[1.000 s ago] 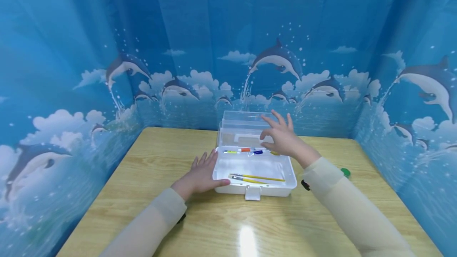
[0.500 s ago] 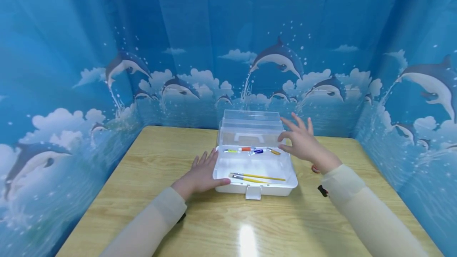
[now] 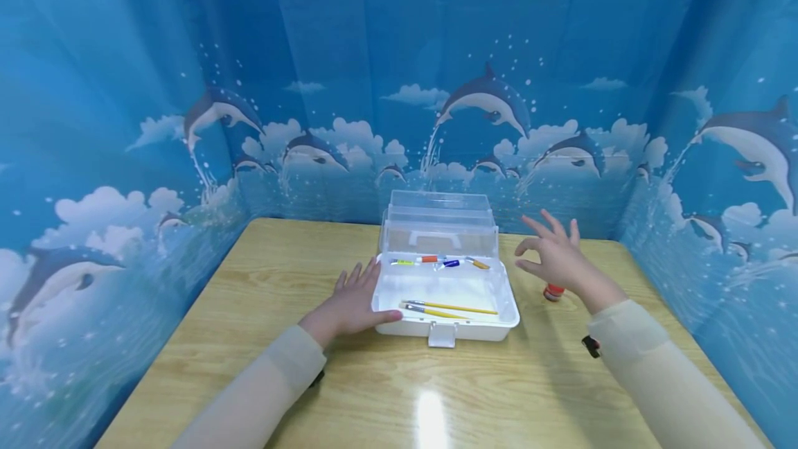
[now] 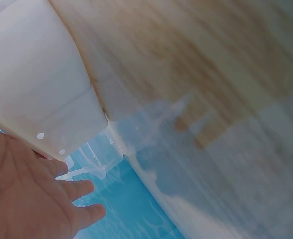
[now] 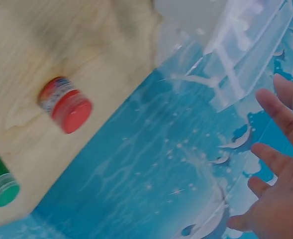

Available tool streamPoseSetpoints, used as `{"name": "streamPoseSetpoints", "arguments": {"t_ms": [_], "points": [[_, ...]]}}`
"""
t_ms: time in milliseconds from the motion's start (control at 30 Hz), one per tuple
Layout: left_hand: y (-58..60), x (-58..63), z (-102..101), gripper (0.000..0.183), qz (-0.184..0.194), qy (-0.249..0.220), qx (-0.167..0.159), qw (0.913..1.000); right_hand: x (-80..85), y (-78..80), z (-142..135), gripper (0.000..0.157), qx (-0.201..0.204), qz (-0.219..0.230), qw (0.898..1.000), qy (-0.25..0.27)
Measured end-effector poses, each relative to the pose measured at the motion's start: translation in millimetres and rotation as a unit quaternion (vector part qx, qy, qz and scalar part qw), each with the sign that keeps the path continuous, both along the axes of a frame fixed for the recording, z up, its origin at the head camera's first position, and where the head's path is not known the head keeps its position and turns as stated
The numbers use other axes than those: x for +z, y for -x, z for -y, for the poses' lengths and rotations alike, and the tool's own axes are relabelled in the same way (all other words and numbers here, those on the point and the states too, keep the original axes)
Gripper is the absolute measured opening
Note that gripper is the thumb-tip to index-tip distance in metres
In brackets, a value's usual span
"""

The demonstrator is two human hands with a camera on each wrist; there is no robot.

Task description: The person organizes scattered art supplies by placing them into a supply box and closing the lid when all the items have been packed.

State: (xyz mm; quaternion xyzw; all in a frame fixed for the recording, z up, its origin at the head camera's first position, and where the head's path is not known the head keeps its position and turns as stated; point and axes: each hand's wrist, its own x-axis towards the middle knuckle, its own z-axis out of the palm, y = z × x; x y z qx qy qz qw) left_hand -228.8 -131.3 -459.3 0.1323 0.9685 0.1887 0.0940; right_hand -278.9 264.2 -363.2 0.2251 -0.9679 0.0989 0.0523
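Observation:
A white plastic case (image 3: pixel 449 330) lies open on the table, its clear lid (image 3: pixel 441 217) raised at the back. My left hand (image 3: pixel 349 305) rests against the case's left side, fingers straight and thumb over the front-left rim. Two yellow paintbrushes (image 3: pixel 451 308) lie along the case's front. At its back are a yellow-green piece (image 3: pixel 405 262), an orange one (image 3: pixel 430 259), a blue one (image 3: pixel 451 264) and a brush with a tan handle (image 3: pixel 479 264). My right hand (image 3: pixel 555 258) hovers right of the case, fingers spread, holding nothing. A red-lidded jar (image 5: pixel 66 104) stands close by it.
A green-capped jar (image 5: pixel 3 181) stands near the red one in the right wrist view; my right arm hides it in the head view. The wooden table (image 3: pixel 262 262) ends against a blue dolphin-print curtain (image 3: pixel 349 89) at the back and sides.
My right hand has moved right, from over the back of the case to beside it, uncovering the tan-handled brush and red jar. My left hand has stayed in place.

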Motion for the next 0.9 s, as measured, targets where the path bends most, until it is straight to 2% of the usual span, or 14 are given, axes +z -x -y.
{"name": "streamPoseSetpoints", "arguments": {"t_ms": [400,667,900], "points": [[-2.6,5.6,0,0.12,-0.005,-0.003,-0.011,0.9999,-17.0,3.9,-38,0.013,-0.045,0.035,0.998,-0.006],[-3.3,4.6,0,0.122,-0.004,0.0,-0.003,1.0,-34.7,2.2,-68,0.022,-0.058,0.031,0.998,0.01],[-3.6,3.9,-1,0.122,-0.006,-0.003,0.003,1.0,-48.6,-1.2,-96,0.024,-0.073,0.047,0.996,0.013]]}}
